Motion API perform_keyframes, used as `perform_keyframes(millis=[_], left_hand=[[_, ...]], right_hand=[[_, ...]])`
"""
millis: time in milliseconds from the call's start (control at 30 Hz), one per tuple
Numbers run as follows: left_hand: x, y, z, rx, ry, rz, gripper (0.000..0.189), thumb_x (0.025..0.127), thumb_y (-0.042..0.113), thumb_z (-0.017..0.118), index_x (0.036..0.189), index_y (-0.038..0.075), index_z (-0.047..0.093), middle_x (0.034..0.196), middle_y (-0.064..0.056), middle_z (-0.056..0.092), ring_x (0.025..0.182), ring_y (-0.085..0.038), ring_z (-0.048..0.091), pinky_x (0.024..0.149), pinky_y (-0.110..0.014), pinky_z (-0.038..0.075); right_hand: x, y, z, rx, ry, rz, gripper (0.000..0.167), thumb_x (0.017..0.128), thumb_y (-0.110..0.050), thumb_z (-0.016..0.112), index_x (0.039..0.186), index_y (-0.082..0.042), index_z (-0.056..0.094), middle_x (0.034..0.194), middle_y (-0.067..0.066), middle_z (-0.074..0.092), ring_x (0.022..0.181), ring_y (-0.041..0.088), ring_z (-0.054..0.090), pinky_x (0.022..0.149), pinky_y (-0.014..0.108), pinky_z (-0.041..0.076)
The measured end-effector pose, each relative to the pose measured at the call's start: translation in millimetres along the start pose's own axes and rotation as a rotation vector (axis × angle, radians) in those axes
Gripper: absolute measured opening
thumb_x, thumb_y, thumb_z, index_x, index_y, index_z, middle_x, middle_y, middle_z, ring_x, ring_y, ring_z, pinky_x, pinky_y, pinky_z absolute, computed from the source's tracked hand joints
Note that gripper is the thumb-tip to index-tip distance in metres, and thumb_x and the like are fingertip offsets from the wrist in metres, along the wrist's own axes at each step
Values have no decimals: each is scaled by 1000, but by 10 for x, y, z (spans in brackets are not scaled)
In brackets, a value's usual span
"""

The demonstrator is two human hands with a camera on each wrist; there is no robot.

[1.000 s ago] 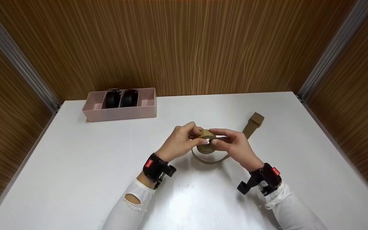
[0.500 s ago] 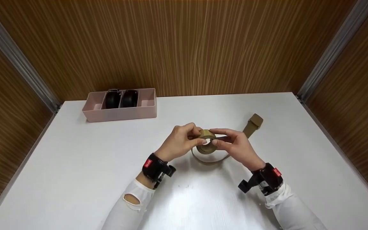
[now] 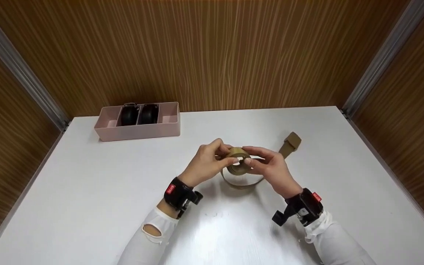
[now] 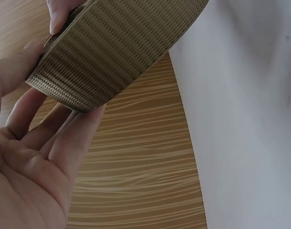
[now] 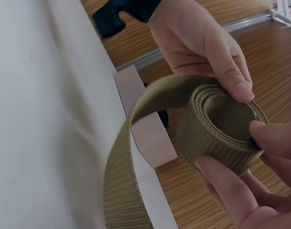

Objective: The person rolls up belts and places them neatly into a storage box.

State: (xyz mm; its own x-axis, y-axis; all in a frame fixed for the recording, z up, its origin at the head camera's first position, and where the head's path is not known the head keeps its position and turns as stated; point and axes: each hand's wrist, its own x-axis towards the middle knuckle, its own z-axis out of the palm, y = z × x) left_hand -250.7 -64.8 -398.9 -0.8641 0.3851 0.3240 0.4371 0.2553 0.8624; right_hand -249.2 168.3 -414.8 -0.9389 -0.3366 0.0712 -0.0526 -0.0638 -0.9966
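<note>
Between the two hands is a khaki woven belt [image 3: 239,170], partly rolled into a coil with several layers and an open centre. My left hand [image 3: 205,163] pinches the coil's left side, thumb at its near edge. On the other side my right hand [image 3: 275,170] grips the coil, its thumb at the inner rim. In the right wrist view, the belt's strap [image 5: 124,167] curves away from the coil in a loose loop. Its far end, a thicker squarish tip [image 3: 293,141], lies on the table to the right. The left wrist view shows the coil's ribbed outer face [image 4: 121,52] close up.
A pink divided box [image 3: 138,131] stands at the back left of the white table [image 3: 87,191]. Two round black items [image 3: 148,114] sit in its middle compartments. Wood-grain panels [image 3: 212,55] enclose the back and sides.
The belt's far end has slid slightly toward the hands. Both hands keep hold of the coil in nearly the same place, with small finger shifts.
</note>
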Motion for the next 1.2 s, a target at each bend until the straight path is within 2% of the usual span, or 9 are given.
perform_keyframes(millis=[100,233,433,567,633,767,967,1100,1200], left_hand=[[-1,9,-6,-11,8,7,25,94,21,80,98,4,62,118,-10,75,99,-17,74,85,-35,60],[-2,16,-14,-16,6,30,23,95,18,79,94,3,62,116,-11,75,98,-15,73,84,-31,60],[-10,10,-20,51,-46,38,21,94,14,80,89,4,62,109,-8,77,93,-10,70,77,-25,56],[-11,10,-13,86,-84,25,20,93,13,80,89,4,63,109,-7,78,96,-11,71,80,-25,57],[-9,12,-9,69,-80,20,20,93,12,80,89,4,62,111,-8,77,99,-13,72,83,-27,58],[-1,5,-2,23,-32,26,23,94,15,79,89,4,60,115,-10,76,103,-16,73,88,-31,59],[-5,7,-14,13,21,2,25,94,20,80,97,5,61,115,-8,76,96,-14,73,81,-30,60],[-8,10,-21,21,16,4,24,94,19,80,97,5,61,112,-8,76,95,-12,73,82,-29,60],[-10,15,-34,30,-2,23,23,94,18,80,94,5,61,106,-7,77,93,-11,71,81,-28,59]], right_hand=[[-2,3,9,59,23,11,45,97,1,71,140,8,58,130,18,62,106,26,72,88,41,60],[-3,-13,3,28,13,11,45,97,1,71,140,8,59,132,19,62,106,25,72,87,40,60],[8,-39,-42,-191,-72,-31,41,97,-5,74,136,3,65,135,21,65,107,27,72,86,36,61],[16,-41,-61,-299,-108,-44,37,97,-7,75,133,0,69,134,19,67,108,25,72,84,31,60],[14,-35,-62,-267,-99,-32,38,96,-7,75,133,0,68,134,19,67,107,24,72,84,31,60],[6,-16,-38,-112,-54,-2,43,96,-6,75,136,4,64,134,20,65,107,25,73,87,36,60],[3,9,-3,49,18,6,46,96,-1,73,139,7,60,131,19,63,107,27,72,87,41,60],[13,13,-16,48,17,14,47,96,0,72,140,7,58,134,19,61,107,26,71,87,41,60],[15,-6,-42,-37,-12,8,46,96,-3,74,139,5,61,135,20,62,108,27,71,87,38,60]])
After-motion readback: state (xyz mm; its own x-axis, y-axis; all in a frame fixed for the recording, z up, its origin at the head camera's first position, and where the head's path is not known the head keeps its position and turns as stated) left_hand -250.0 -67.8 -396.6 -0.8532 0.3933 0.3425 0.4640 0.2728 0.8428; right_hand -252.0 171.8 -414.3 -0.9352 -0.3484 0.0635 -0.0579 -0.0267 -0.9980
